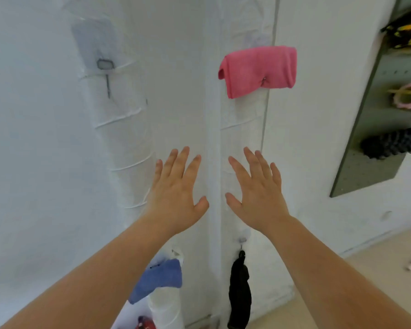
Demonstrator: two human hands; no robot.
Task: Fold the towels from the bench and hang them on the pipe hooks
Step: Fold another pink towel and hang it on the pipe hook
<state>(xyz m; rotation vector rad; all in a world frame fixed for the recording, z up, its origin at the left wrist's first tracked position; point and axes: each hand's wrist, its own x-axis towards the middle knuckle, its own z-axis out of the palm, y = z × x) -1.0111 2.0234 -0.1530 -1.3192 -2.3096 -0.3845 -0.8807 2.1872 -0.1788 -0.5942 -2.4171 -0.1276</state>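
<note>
Both the left hand (176, 193) and the right hand (256, 193) were empty, fingers spread flat, near the white wrapped pipes (214, 162). Far right, a folded pink towel (259, 70) hung on a small metal hook; lower down hung a blue towel (159, 279) and a black cloth (239, 288). Such terry looked light, soft and limp, best pinched by corners. An empty hook (105, 65) waited far left.

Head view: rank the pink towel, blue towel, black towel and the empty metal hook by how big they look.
1. pink towel, clearly the largest.
2-3. blue towel and black towel look about alike; an arm hides part of the blue one, so no ranking.
4. empty metal hook, smallest.
Distance from the camera differs, so this is apparent size only.
</note>
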